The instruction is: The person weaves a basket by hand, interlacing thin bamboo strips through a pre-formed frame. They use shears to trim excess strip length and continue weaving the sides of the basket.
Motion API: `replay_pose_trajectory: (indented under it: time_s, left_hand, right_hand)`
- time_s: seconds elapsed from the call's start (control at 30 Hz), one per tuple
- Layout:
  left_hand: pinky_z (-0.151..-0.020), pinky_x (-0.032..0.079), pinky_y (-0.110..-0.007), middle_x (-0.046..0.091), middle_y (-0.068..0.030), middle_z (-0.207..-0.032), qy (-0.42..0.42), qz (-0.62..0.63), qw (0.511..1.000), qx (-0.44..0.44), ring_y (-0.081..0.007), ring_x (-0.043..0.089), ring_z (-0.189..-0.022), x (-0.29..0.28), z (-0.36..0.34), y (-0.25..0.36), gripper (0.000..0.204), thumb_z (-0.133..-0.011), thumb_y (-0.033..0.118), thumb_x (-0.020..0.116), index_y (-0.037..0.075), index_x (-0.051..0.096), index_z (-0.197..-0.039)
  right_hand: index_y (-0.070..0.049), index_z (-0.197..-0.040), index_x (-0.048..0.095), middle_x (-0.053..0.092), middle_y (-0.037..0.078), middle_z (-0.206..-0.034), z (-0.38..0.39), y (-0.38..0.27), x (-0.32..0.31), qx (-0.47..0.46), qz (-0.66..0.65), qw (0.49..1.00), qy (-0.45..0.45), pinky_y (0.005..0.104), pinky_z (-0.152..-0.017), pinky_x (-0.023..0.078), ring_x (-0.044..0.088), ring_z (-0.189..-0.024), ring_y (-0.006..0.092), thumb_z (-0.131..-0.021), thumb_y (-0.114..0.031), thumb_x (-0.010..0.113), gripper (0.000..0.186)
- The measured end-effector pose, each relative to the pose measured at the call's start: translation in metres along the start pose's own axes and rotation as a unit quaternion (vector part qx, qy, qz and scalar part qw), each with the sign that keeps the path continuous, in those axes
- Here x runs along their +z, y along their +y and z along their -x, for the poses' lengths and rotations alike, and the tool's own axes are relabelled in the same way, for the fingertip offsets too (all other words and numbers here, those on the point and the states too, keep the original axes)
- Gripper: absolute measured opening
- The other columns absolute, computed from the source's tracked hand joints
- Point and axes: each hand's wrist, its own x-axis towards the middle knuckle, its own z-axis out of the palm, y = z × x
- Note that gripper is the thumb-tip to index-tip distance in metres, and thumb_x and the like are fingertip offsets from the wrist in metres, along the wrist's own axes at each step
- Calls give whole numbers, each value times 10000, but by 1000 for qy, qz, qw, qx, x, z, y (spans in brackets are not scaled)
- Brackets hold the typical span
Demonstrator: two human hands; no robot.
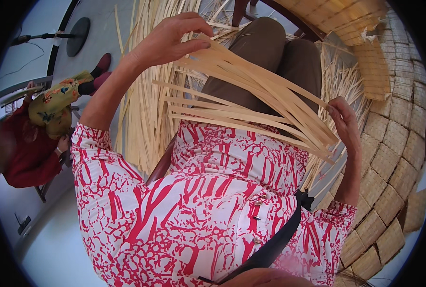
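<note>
A loose bundle of thin, pale bamboo strips [265,88] lies across my lap, its strips fanned at different angles. At the upper left, my left hand [182,38] holds strips at their far end between thumb and fingers. Over on the right, my right hand [345,119] pinches the other end of a strip along the bundle's far edge. Several strips fan apart toward my belly, their left ends free. Under the bundle are my knees in dark brown trousers [258,45].
Long pale strips [148,105] lie in a thick heap on the floor at left. More strips [344,71] lie right of my knees. Stacked woven square pieces [390,148] fill the right side. A seated person [29,143] in dark red is at far left, near a round black stand base [78,37].
</note>
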Motion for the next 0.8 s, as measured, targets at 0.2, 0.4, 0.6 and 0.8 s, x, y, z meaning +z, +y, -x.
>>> replay_pose_trajectory:
  time_s: [0.2,0.4,0.6,0.8]
  left_hand:
    - [-761,525,-304,664,-67,-939,-30,59,997,-47,-177,644,-851,3,0,-7,153,-961,137,632,7,676,-1029]
    - [-714,487,-289,631,-42,-891,-5,78,996,-47,-119,580,-794,4,-10,-14,121,-968,102,618,-11,657,-981]
    - [-732,454,-258,545,14,-867,-38,149,985,-80,-83,526,-835,25,-18,-23,149,-1038,167,507,36,559,-990]
    - [-729,429,-240,496,7,-788,-31,204,976,-75,-74,473,-778,27,-21,-26,157,-1039,169,508,30,524,-967]
  right_hand:
    - [-31,-933,569,556,-16,-718,1,-11,-15,60,-112,992,-2,215,-618,417,494,-663,53,-1029,-185,538,184]
    - [-23,-980,592,612,1,-786,10,5,-9,35,-72,997,20,250,-742,473,591,-798,83,-1021,-203,556,189]
    - [-21,-1071,619,661,13,-873,27,13,0,149,-208,967,7,263,-773,490,624,-852,87,-954,-315,663,320]
    - [-28,-973,702,651,-20,-802,40,34,-10,234,-194,948,-87,243,-676,471,580,-732,66,-896,-317,734,300]
